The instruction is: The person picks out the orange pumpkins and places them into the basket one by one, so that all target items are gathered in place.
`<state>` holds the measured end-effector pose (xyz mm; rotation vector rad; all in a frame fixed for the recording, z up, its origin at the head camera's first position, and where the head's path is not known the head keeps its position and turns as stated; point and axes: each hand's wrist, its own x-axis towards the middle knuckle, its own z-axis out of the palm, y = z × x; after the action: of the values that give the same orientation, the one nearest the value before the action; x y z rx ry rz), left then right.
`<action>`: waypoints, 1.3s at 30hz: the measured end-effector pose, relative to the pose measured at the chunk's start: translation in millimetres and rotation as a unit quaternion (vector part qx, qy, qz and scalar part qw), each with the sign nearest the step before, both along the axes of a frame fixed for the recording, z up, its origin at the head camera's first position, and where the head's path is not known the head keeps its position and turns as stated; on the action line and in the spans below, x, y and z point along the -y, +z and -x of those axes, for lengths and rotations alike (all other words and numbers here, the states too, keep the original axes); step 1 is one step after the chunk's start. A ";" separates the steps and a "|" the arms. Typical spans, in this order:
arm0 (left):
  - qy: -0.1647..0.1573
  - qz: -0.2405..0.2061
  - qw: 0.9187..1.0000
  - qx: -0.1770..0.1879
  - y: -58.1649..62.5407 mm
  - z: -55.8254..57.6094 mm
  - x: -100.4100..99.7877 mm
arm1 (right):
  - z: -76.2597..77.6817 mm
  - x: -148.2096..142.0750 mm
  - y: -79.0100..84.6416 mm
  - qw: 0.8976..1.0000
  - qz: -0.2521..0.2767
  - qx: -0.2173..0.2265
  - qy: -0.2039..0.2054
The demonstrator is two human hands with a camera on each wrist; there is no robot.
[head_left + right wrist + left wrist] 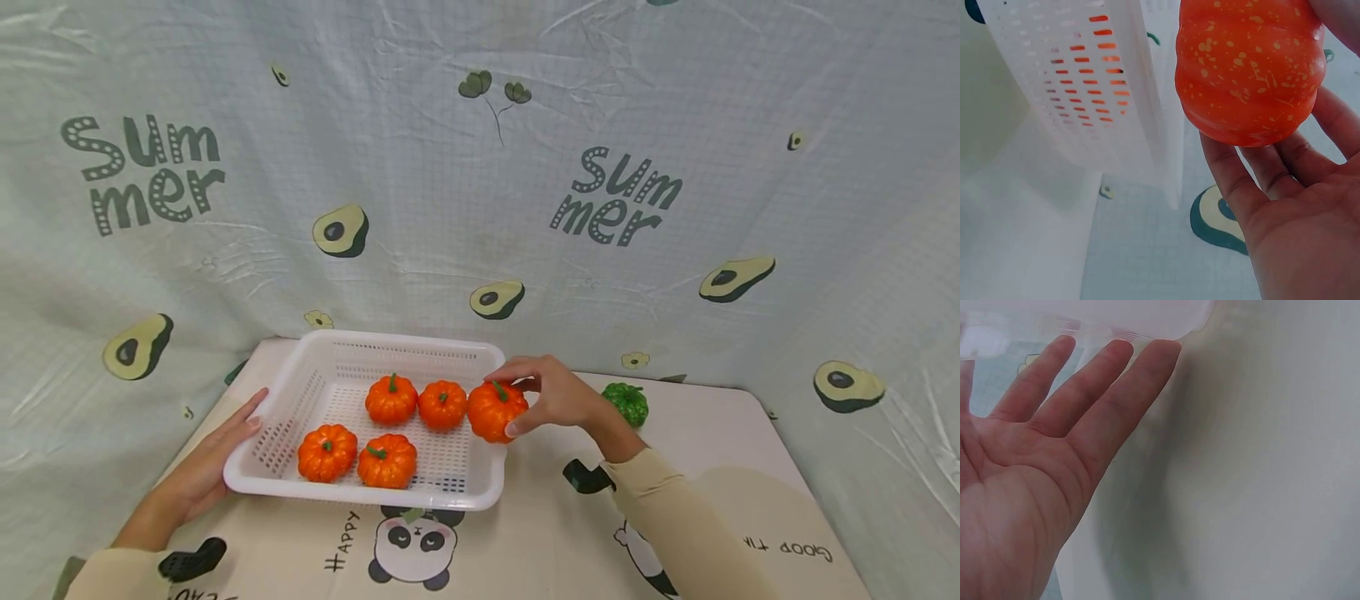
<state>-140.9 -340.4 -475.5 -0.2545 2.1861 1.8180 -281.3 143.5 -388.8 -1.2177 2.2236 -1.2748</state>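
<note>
A white plastic basket (367, 495) with slotted walls stands on the table. Inside it lie several small orange pumpkins (387, 461) with green stems. My right hand (558, 393) grips another orange pumpkin (497, 412) between thumb and fingers, over the basket's right rim. In the right wrist view this pumpkin (1250, 75) shows yellow speckles, beside the basket wall (1085, 81). My left hand (206, 467) is at the basket's left side, fingers straight. The left wrist view shows its fingertips against the basket's edge (1147, 319).
A green pumpkin (627, 404) sits on the table (720, 433) to the right, behind my right forearm. The tablecloth carries a printed panda (415, 546). A pale curtain (420, 167) with avocado prints hangs behind the table.
</note>
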 end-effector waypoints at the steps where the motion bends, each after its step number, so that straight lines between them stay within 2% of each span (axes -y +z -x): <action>1: 0.000 0.001 1.000 -0.001 0.1 -0.1 -0.3 | -0.2 1.8 -0.3 1.000 -0.001 -0.002 0.003; 14: -0.001 0.009 1.000 -0.003 0.3 0.5 2.5 | -2.4 25.7 -0.4 0.999 -0.004 -0.010 0.037; 25: 0.004 0.000 1.000 0.008 -0.2 -1.0 0.8 | -5.9 41.7 -6.0 0.999 -0.035 -0.002 0.031; 39: 0.004 0.006 1.000 -0.001 -0.3 -0.7 -0.7 | -5.6 52.5 -18.1 0.997 -0.071 0.013 0.031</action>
<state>-140.2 -339.7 -475.8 -0.2645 2.2011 1.8089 -275.7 91.0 -406.9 -1.1997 2.1982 -1.0838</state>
